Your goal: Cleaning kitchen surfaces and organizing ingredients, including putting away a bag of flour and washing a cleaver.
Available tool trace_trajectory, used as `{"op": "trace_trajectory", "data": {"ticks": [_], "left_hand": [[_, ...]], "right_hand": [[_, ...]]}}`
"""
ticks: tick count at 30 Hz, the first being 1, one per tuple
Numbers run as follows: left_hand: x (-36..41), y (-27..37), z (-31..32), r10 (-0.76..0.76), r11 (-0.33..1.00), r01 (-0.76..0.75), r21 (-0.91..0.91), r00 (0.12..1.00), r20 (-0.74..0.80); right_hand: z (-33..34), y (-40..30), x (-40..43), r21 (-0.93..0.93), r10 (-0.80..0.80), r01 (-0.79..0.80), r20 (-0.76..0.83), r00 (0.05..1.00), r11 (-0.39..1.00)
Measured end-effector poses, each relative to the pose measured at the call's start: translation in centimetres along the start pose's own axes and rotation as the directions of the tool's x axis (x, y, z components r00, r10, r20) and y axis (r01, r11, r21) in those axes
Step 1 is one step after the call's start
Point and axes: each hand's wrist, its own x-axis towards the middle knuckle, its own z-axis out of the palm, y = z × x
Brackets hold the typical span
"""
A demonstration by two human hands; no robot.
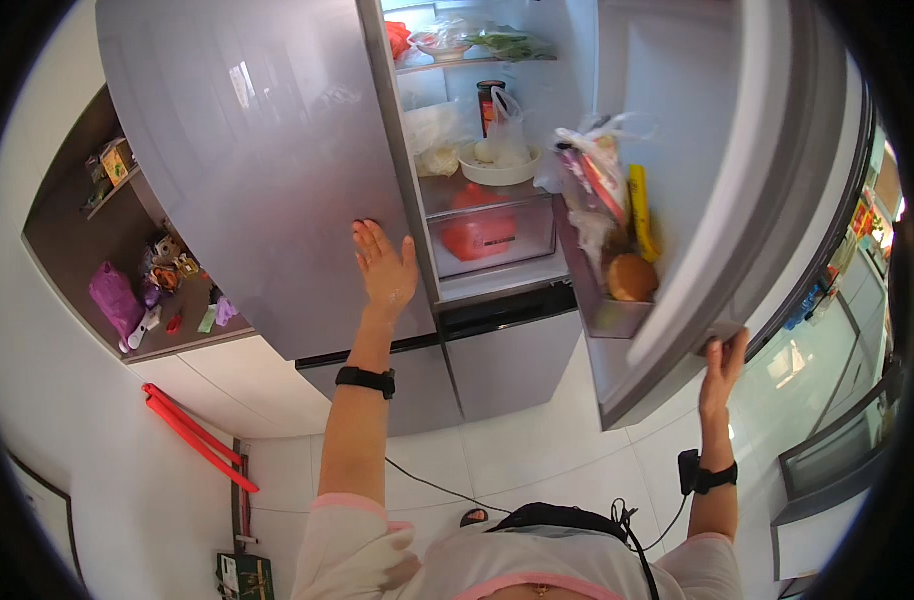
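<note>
My left hand (385,270) lies spread against the grey left refrigerator door (262,165), which is closed. At the outer edge of the swung-open right refrigerator door (716,300), my right hand (723,367) grips the rim; part of its fingers is hidden. Inside the fridge, a white round dish (500,171) holds a plastic bag with pale contents. Behind it stands a dark-lidded jar (490,105). Below is a clear drawer (494,244) with a red bag inside. The right door's bin (622,319) carries bagged items, a yellow packet (640,214) and a round brown item (631,277).
Left of the fridge, a brown wall niche (194,315) holds a purple bag (115,304) and several small items. Red foam-like tubes (198,435) lean below it. A green box (244,576) stands on the tiled floor (532,450). A thin cable (442,484) runs near my body.
</note>
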Motion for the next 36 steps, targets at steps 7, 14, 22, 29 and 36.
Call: {"op": "trace_trajectory", "data": {"ticks": [7,14,22,29,36], "left_hand": [[-0.5,-3.7,-3.4,0.094,0.883,-0.056,-0.465,0.994,0.059],[-3.1,-0.7,-5.9,0.074,0.886,-0.105,-0.452,0.994,-0.084],[-0.1,4.2,-4.6,-0.166,0.966,0.169,-0.195,0.986,0.03],[2.8,3.3,0.9,-0.179,0.96,0.235,0.151,0.933,-0.313],[5.2,-5.8,3.2,-0.011,0.978,0.114,0.174,0.863,-0.506]], "right_hand": [[8.7,-10.5,-3.5,0.038,-0.22,0.235,0.522,0.824,0.971],[14.7,-14.2,-5.1,0.071,-0.262,0.281,0.627,0.734,0.957],[15.4,-13.8,-7.1,0.059,-0.138,0.133,0.672,0.727,0.989],[11.7,-10.4,-7.4,-0.169,0.086,0.005,0.528,0.845,0.986],[10.7,-7.4,-8.1,-0.329,0.267,-0.142,0.374,0.888,0.934]]}}
